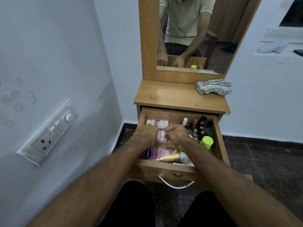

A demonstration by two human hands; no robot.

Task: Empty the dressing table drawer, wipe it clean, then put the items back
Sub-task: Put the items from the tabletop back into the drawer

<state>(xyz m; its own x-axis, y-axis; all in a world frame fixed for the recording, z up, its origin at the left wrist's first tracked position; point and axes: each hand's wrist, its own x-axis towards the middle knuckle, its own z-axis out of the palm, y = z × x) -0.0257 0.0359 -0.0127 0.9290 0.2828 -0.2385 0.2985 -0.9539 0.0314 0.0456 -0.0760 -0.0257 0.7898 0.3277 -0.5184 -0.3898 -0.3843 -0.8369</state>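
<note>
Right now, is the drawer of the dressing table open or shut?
Open. The drawer is pulled out below the tabletop, and the bottles inside it show from above.

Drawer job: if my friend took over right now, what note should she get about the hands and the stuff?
Left hand and right hand: both grip the clear case of small tubes inside the open drawer.
Still in the drawer: Vaseline tube, dark bottles, green-capped bottle.
Striped cloth lies unused on the table top.
Done: drawer opened.
Left: take everything out, wipe, put it all back.
</note>
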